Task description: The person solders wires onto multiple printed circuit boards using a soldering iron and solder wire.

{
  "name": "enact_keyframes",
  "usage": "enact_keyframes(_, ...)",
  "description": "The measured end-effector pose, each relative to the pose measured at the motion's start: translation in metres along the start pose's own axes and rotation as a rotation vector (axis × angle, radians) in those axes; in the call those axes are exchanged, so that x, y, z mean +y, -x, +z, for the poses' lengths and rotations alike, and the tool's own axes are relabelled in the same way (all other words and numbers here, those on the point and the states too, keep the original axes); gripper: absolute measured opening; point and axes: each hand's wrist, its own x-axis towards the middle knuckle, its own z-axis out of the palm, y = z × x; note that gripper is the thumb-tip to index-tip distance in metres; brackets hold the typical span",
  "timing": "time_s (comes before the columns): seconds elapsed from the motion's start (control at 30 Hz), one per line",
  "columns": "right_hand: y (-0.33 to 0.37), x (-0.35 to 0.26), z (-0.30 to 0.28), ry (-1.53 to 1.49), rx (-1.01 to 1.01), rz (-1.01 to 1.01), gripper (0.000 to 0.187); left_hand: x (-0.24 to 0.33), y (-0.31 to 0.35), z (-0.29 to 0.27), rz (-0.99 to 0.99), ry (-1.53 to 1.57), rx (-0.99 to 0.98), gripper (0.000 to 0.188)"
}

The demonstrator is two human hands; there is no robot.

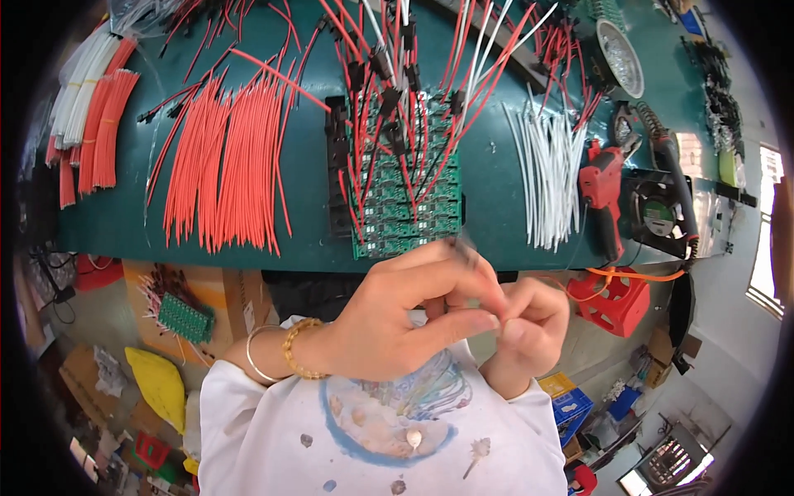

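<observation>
Your left hand (397, 310), right hand (529, 335) | fingers meet, grasp unclear | green circuit-board panel (385, 200) ahead, lengthwise away, left nearer

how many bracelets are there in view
2. Both are on the left wrist: a yellow beaded bracelet nearer the left hand, and a thin pale bangle nearer the white sleeve. Any beneath clothing would be hidden.
</observation>
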Motion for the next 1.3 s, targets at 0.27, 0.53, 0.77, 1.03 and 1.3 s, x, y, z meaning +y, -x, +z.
enact_keyframes(0.27,-0.017,0.016,0.008,0.818,-0.270,-0.601,0.028,-0.004,0.022,-0.014,0.156,-0.259,0.060,0.014)
enact_keyframes(0.53,-0.025,0.028,0.015,1.019,-0.331,-0.761,0.026,-0.015,0.044,-0.032,0.513,-0.788,0.040,0.027)
enact_keyframes(0.77,-0.045,0.049,0.009,1.071,-0.145,-0.960,0.034,-0.031,0.031,-0.032,0.583,-0.942,0.124,0.025)
enact_keyframes(1.03,-0.050,0.056,0.005,1.087,-0.079,-0.937,0.037,-0.034,0.026,-0.031,0.558,-0.951,0.140,0.024)
enact_keyframes(1.3,-0.052,0.057,0.003,1.075,-0.065,-0.937,0.036,-0.032,0.027,-0.030,0.537,-0.906,0.140,0.023)
